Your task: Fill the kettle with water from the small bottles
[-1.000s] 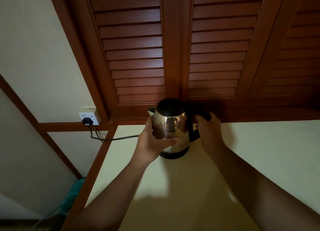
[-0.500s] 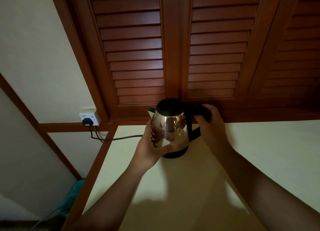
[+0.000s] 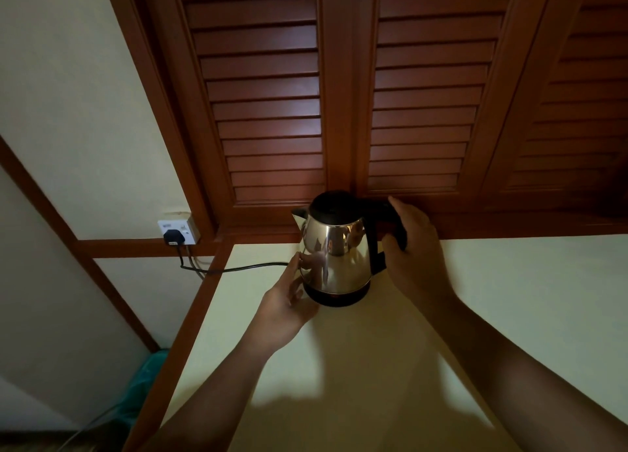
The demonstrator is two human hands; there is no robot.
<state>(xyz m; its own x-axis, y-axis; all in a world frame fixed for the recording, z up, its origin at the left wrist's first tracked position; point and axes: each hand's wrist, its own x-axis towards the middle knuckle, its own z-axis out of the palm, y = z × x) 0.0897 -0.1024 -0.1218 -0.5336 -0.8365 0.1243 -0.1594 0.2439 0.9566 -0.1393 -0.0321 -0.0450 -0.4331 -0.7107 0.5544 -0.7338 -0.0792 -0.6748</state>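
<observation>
A shiny steel kettle (image 3: pixel 339 251) with a black lid and black handle stands upright on its black base at the back of the pale counter (image 3: pixel 509 298). My right hand (image 3: pixel 413 248) is wrapped around the black handle on the kettle's right side. My left hand (image 3: pixel 289 302) sits low at the kettle's left, fingers apart, its fingertips touching the steel wall near the base. No small bottles are in view.
A black cord (image 3: pixel 238 268) runs from the kettle's base left to a plug in a white wall socket (image 3: pixel 176 232). Brown louvred doors (image 3: pixel 272 112) rise right behind the kettle. The counter's wooden edge (image 3: pixel 190 322) runs down the left, with teal fabric (image 3: pixel 142 383) on the floor below.
My left hand has loosened from around the kettle's body and slid down and left to its base. The kettle has settled lower on the counter; my right hand stays on the handle.
</observation>
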